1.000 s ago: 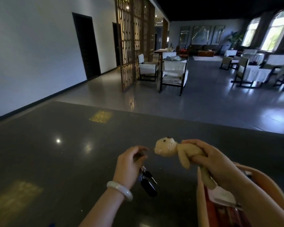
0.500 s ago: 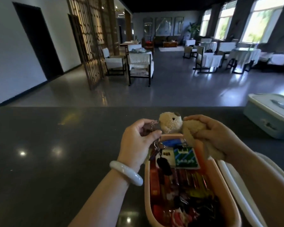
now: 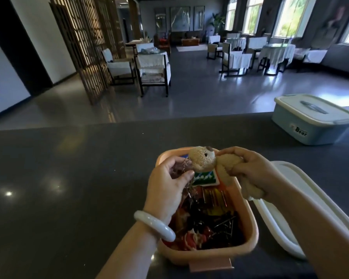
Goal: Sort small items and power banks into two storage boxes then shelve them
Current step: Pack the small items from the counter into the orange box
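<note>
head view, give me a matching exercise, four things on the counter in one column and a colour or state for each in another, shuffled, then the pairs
Things:
1. plush bear
2. pink box
3. blue box
4. white lid

States:
A. lid shut, far right on the counter
B. lying flat on the counter right of the open box
C. held in both hands above the box
D. open, full of small items

Pairs: 1-C, 2-D, 3-A, 4-B
</note>
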Demonstrator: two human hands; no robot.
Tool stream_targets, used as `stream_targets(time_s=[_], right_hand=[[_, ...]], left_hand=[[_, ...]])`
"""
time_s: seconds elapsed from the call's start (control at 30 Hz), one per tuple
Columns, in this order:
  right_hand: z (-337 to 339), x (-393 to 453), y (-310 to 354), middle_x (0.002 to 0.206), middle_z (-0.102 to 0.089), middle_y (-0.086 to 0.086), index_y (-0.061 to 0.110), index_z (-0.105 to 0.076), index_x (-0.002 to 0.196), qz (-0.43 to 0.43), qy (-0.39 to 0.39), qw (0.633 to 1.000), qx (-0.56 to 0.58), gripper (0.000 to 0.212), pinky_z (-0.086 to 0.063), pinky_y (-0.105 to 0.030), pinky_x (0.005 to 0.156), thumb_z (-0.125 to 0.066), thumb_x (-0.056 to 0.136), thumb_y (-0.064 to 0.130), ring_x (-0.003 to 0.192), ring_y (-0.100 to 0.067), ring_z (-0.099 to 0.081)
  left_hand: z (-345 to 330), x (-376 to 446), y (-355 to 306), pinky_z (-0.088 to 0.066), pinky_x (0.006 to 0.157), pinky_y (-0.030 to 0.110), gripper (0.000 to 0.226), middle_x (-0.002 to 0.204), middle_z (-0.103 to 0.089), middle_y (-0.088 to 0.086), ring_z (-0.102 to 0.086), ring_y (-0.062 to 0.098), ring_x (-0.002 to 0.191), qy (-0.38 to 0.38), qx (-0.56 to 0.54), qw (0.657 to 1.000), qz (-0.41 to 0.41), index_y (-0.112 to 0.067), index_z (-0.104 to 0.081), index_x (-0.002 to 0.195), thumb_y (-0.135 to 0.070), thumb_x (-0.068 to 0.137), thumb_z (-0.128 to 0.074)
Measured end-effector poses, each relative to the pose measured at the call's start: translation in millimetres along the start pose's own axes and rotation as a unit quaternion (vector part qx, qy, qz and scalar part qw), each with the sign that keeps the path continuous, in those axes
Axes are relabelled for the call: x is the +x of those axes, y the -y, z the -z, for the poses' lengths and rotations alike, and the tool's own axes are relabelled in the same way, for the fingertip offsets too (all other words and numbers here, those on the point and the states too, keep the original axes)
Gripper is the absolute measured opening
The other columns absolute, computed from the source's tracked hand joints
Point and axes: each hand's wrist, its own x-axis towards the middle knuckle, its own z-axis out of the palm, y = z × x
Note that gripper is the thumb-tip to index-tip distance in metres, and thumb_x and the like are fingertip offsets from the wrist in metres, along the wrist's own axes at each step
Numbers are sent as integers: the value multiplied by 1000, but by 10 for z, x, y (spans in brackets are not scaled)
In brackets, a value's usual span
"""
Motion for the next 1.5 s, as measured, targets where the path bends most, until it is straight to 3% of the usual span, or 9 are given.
stream_targets(time_s=[0.13, 0.33, 0.63, 0.9, 1.07, 1.17, 1.3, 1.4, 1.5], right_hand=[[-157, -22, -48, 104, -64, 0, 33, -70, 98, -7, 27, 999, -39, 43, -57, -29, 61, -58, 83, -5, 85, -20, -68], [-269, -24, -114, 109, -66, 0, 33, -67, 104, -19, 65, 993, -96, 40, -57, -43, 81, -59, 85, -1, 95, -20, -66], [-157, -44, -17, 113, -61, -13, 29, -74, 91, -26, 33, 999, 34, 49, -57, -39, 62, -54, 79, -15, 91, -33, -67], [-158, 56, -156, 114, -60, -5, 31, -70, 101, -29, 35, 997, -64, 45, -58, -48, 78, -57, 82, -8, 97, -26, -64], [-167, 124, -223, 113, -59, -1, 34, -69, 102, -26, 41, 996, -74, 46, -58, -39, 74, -57, 82, -7, 96, -22, -62], [-182, 139, -274, 110, -62, -1, 36, -71, 98, -26, 45, 998, -41, 48, -57, -29, 64, -56, 82, -6, 91, -20, -66], [-196, 172, -320, 114, -64, -10, 29, -74, 98, -50, 58, 992, 98, 49, -59, -39, 68, -52, 81, -11, 88, -23, -71], [-182, 213, -366, 118, -61, -6, 34, -72, 101, -43, 100, 993, 39, 51, -58, -38, 71, -55, 80, -10, 97, -25, -67], [-157, 219, -395, 121, -58, 6, 43, -67, 104, -19, 146, 988, -55, 49, -58, -34, 78, -61, 81, 0, 105, -18, -63]], left_hand=[[178, -72, 124, -51, 77, 21, 20, 90, -71, -19, -67, -2, 87, 20, 30, 998, 56, -32, -69, 93, -17, 81, -75], [339, -141, 186, -51, 88, 33, 17, 95, -72, -16, -66, 1, 93, 76, 83, 989, 94, -34, -68, 96, -24, 83, -73], [273, -110, -18, -53, 87, 56, 15, 90, -72, 12, -67, 37, 93, -1, -104, 990, 97, -16, -74, 84, -2, 79, -73], [274, 4, 171, -40, 60, 8, 20, 92, -58, -27, -55, -13, 79, 126, 254, 956, 79, -41, -61, 112, -36, 92, -61], [329, 50, 249, -39, 63, 7, 40, 117, -57, -17, -53, -6, 88, 120, 277, 952, 53, -37, -55, 128, -27, 90, -64], [323, 27, 315, -42, 63, 3, 46, 108, -55, -22, -54, -10, 86, 132, 247, 957, 72, -36, -52, 129, -28, 87, -69], [279, 9, 382, -54, 75, 20, 32, 103, -65, -11, -63, 1, 88, 131, 268, 954, 38, -34, -58, 117, -20, 90, -66], [278, 22, 387, -49, 72, 16, 35, 107, -57, -10, -58, 3, 89, 156, 315, 936, 24, -35, -55, 118, -16, 89, -63], [351, 60, 394, -39, 65, 6, 68, 118, -41, -18, -49, -3, 94, 163, 279, 945, 56, -41, -35, 137, -23, 82, -72]])
